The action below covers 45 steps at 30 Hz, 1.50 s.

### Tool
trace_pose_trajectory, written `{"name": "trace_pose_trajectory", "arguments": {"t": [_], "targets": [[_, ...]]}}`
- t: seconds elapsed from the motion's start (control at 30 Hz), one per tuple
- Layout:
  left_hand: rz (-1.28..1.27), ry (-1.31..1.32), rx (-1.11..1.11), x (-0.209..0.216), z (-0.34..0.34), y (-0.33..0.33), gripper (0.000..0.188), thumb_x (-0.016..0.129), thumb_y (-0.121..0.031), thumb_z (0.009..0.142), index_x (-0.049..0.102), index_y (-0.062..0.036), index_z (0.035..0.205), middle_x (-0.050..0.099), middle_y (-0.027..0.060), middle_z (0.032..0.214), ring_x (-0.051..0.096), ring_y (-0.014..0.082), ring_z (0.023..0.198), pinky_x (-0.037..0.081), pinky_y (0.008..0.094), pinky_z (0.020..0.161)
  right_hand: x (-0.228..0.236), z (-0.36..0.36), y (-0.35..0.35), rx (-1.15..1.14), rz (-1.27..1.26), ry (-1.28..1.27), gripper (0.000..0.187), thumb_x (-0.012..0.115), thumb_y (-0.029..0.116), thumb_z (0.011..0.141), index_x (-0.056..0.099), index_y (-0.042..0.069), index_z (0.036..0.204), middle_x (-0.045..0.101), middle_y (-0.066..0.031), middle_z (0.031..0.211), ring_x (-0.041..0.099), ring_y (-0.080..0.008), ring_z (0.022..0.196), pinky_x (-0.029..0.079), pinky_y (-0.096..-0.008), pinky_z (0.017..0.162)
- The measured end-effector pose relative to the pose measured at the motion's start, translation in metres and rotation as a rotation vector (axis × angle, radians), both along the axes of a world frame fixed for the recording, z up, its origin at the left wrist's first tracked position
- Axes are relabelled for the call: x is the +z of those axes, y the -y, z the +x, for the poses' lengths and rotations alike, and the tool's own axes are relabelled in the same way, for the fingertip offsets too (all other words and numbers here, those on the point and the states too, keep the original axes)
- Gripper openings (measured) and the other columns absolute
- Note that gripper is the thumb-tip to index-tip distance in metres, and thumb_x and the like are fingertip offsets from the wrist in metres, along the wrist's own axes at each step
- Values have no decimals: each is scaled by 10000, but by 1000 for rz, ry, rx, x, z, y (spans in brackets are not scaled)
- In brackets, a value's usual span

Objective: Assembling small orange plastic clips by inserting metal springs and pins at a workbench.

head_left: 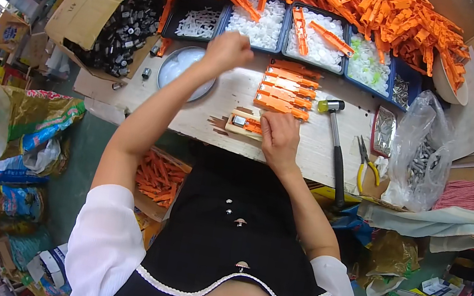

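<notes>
My left hand (pixel 227 53), its fingers closed, is at the front edge of a tray of small white plastic parts (pixel 264 24). Whatever is between those fingertips is hidden. Low on the bench, my right hand (pixel 281 139) grips the end of an orange plastic housing (pixel 250 125), which lies in a light wooden holding block (pixel 231 127). A dark metallic piece sits at the housing's left end. Just beyond that hand, several orange housings (pixel 284 90) lie side by side in a stack. Below my left hand is a round dish (pixel 165 70) with whitish contents.
Orange parts (pixel 361 6) heap along the back. A cardboard box of black parts (pixel 79 2) stands left. To the right lie a hammer (pixel 337 146), yellow-handled pliers (pixel 365 166) and a clear bag of metal pieces (pixel 424 154). A box of orange pieces (pixel 159 179) is under the bench.
</notes>
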<state>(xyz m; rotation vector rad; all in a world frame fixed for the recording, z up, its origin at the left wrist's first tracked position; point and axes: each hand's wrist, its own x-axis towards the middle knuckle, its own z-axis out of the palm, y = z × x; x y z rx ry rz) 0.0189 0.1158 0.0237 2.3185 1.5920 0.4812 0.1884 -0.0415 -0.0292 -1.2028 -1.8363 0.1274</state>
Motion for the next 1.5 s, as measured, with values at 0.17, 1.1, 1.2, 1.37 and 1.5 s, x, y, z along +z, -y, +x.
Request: {"name": "trace_pose_trajectory", "arguments": {"t": [0.17,1.1,1.2,1.37,1.5], "targets": [[121,49,52,-7,15,-55,294,652,-244,698,626,-31,900,621,196,850,604,320,789,468,404,694,-1,0,-1,16,11,28,82,582,89,771,550,50,835,556,-73,785,498,-244,753,359,-349,667],[141,372,-48,-4,9,-71,183,663,-19,659,651,-4,841,612,65,802,573,134,649,459,246,614,22,230,-5,-782,-482,327,157,498,111,798,598,42,899,577,-151,861,561,-341,824,449,-423,704],[30,568,-9,3,19,-55,125,660,-31,705,653,9,823,616,36,806,558,90,638,452,220,562,21,226,-23,-763,-465,351,164,483,98,797,600,45,899,578,-154,865,569,-343,826,460,-431,699],[-351,1051,-199,11,64,13,109,637,-49,770,644,5,864,616,50,755,563,93,607,462,210,518,0,225,-35,-757,-382,448,121,481,65,765,583,25,815,578,-175,857,582,-350,793,481,-442,664],[-489,1097,-294,-2,93,49,113,607,20,744,639,17,853,615,66,790,580,101,626,492,226,530,3,227,-34,-767,-413,450,132,489,71,763,586,12,831,578,-181,865,575,-349,821,481,-440,668]]}}
